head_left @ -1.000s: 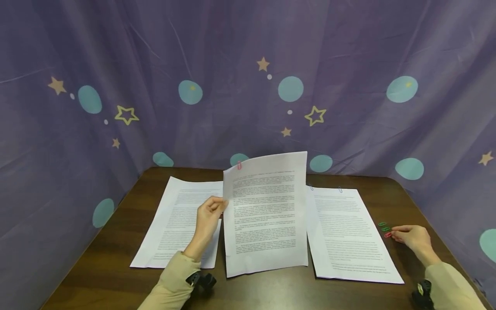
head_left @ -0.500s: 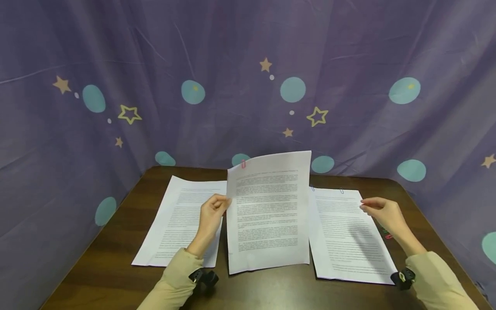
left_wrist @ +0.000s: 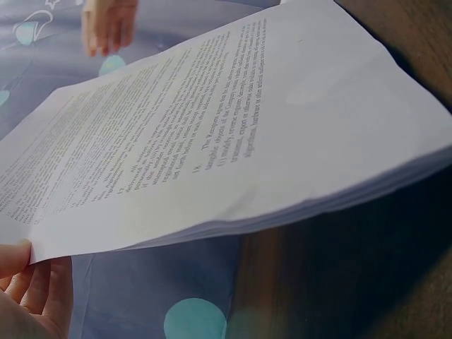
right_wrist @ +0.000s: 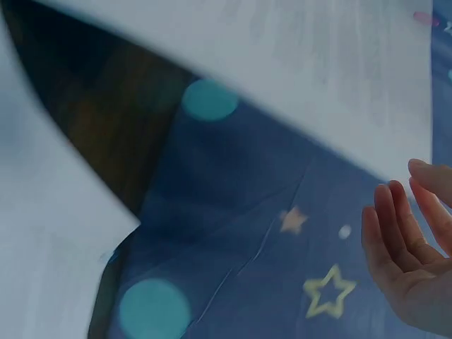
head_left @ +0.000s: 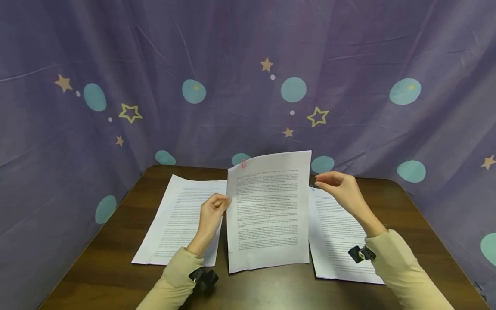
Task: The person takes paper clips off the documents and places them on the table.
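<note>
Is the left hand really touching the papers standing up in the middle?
Touching. The left wrist view shows it: the left hand pinches the edge of the papers, thumb over the front and fingers behind.

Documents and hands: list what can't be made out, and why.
Head view: print on held document, too small.
Head view: upper right corner of left document, behind held document.
Head view: anything pinched by right hand, too small.
Right wrist view: held document's print, blurred; part of right hand, cut off by right edge.

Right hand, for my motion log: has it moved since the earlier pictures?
Yes: against the table, the right hand has moved leftward and up in the head view, towards the held papers.
</note>
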`<state>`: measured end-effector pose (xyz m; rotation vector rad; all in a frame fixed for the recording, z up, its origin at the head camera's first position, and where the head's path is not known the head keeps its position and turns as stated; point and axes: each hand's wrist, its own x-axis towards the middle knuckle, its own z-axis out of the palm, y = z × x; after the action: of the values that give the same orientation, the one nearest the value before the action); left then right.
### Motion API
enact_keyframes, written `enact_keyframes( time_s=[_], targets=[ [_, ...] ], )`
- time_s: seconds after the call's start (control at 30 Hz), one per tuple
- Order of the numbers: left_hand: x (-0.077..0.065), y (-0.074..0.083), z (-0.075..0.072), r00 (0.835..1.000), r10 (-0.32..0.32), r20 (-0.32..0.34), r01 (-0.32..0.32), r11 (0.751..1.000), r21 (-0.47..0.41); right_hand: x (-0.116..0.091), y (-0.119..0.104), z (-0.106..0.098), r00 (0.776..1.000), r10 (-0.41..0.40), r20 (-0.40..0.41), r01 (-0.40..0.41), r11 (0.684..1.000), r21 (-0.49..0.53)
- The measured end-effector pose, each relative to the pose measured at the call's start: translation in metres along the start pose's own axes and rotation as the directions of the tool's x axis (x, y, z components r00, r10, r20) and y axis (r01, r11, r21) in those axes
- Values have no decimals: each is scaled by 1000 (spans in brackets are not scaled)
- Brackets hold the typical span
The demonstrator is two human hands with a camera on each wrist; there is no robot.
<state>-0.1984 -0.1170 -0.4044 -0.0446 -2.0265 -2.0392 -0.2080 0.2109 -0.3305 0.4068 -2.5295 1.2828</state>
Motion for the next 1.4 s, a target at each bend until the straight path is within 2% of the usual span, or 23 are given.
enact_keyframes(
  time_s=[0.43,0.67,0.87,1.2,1.4],
  targets=[
    [-2,-1,3,1000,23,0,-23,1000,-17,24,-54,33,998,-58,36,53,991,123],
    [-3,5,4,1000,13,15,-13,1000,-6,31,-77,45,992,-105,64,94,983,155],
    [-2,-2,5,1000,27,-1,-27,1000,-3,35,-90,53,985,-164,57,151,971,186],
    [-2,-4,5,999,35,-18,-35,999,7,45,-108,70,951,-306,43,290,931,223],
    [-3,0,6,1000,21,-15,-21,1000,11,49,-116,78,941,-333,56,310,917,250]
  ],
)
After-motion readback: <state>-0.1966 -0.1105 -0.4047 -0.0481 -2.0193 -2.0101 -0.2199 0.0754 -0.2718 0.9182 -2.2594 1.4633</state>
